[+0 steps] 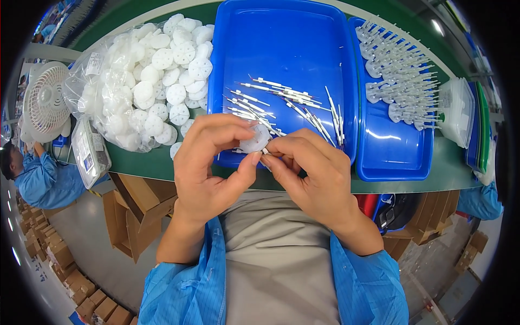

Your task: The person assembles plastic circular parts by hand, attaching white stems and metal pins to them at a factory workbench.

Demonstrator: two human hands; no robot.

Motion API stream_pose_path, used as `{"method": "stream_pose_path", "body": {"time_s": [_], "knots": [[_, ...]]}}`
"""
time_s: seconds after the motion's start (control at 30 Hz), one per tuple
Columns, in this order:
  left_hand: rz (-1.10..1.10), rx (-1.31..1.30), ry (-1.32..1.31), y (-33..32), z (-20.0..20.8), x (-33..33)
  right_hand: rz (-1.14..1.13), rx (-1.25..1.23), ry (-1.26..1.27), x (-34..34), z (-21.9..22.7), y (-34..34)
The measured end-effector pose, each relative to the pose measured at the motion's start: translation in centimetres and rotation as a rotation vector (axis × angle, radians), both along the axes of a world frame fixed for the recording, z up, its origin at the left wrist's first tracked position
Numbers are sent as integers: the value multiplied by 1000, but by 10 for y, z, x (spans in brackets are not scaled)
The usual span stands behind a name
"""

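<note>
In front of my body, my left hand (pixel 208 162) pinches a round white plastic disc (pixel 254 140) between thumb and fingers. My right hand (pixel 314 168) meets it at the disc's right edge, its thumb and index finger closed on a thin white stick that is mostly hidden by the fingertips. Both hands are over the near edge of a large blue tray (pixel 281 49). Thin white sticks (pixel 290 95) with dark tips lie scattered in that tray, just beyond my fingers.
Left of the tray, a clear bag (pixel 97 103) spills a heap of white discs (pixel 162 58) with small holes. At right, a smaller blue tray (pixel 398 162) holds discs with sticks standing in them (pixel 406 81). A white fan (pixel 46 100) and another person (pixel 43 176) are far left.
</note>
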State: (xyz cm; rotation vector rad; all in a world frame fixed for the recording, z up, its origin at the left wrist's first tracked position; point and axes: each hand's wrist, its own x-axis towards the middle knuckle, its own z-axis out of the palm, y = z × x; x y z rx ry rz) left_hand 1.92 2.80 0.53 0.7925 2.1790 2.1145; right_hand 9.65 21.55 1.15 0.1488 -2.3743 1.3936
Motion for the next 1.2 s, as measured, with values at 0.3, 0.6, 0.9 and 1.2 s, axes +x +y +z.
{"method": "stream_pose_path", "body": {"time_s": [0.3, 0.6, 0.9, 1.2], "knots": [[-66, -204, 355, -18, 22, 17, 26, 35, 49, 23, 19, -9], [86, -219, 347, -32, 19, 18, 153, -47, 50, -1, 13, -12], [63, -142, 273, -15, 7, 7, 140, -62, 23, -7, 6, 5], [-32, -162, 339, -7, 0, -9, 116, -43, -10, -11, 0, 13]]}}
